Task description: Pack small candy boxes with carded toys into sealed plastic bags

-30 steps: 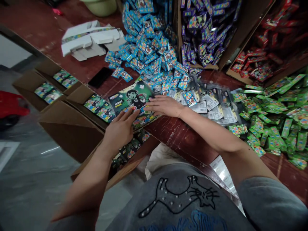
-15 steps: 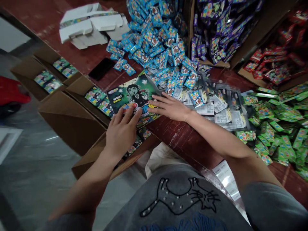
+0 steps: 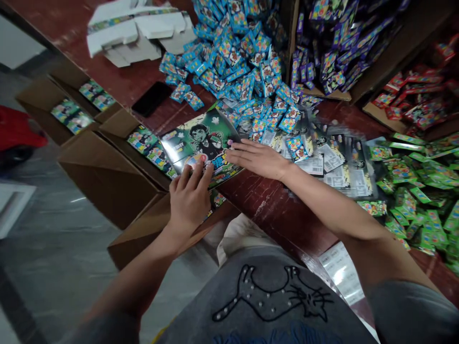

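Observation:
A flat, glossy green-and-black printed packet [image 3: 204, 136] with a cartoon vampire lies at the table's edge, partly over an open carton. My left hand [image 3: 191, 193] rests its spread fingertips on the packet's near lower part. Stretched flat, my right hand [image 3: 256, 158] touches the packet's right side with its fingers. Neither hand is closed round anything. Just beyond the packet is a heap of small blue candy packets [image 3: 233, 71]. Clear printed bags with white labels [image 3: 335, 162] lie to the right of my right hand, with one blue packet on top.
Open cardboard cartons [image 3: 107, 177] with similar printed packs stand left, below the table edge. A black phone [image 3: 152, 99] and folded white cardboard [image 3: 139, 36] lie at the back left. Purple packets [image 3: 333, 52] and red packets [image 3: 412, 93] fill boxes; green packets [image 3: 423, 196] are heaped right.
My left hand has slid slightly right across the packet, and its fingers are more bent. The right hand stays flat on the packet's side. The view has shifted a little.

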The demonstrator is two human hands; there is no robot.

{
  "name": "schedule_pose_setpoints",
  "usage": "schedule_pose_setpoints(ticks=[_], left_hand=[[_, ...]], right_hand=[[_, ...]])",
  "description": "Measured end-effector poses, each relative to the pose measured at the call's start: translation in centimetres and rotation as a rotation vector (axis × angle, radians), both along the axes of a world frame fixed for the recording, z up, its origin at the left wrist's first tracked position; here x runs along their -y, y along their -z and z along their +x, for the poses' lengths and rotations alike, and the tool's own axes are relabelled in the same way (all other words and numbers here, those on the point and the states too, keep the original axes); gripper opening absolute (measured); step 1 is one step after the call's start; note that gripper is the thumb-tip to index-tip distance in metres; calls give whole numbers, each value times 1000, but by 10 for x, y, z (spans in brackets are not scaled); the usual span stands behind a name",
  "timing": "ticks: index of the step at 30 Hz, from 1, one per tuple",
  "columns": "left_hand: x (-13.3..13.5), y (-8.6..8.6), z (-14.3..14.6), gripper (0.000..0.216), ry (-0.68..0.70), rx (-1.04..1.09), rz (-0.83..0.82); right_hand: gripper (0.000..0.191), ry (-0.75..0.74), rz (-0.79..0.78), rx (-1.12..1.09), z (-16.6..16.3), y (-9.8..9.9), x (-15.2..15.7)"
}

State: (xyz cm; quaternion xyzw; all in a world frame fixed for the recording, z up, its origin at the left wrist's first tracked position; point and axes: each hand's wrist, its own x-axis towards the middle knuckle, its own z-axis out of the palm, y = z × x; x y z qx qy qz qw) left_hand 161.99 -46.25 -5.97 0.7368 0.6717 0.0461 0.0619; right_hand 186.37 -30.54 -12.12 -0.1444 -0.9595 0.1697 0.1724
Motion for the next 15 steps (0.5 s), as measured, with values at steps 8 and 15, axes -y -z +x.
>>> schedule_pose_setpoints(ticks=[8,15], left_hand=[[8,7,3,55,-15,-6,8],[1,0,-2,51,-13,9,40]], right_hand=[[71,-50,-43,33,10,-5,-3],[60,-31,-89,13,7,-10,-7]])
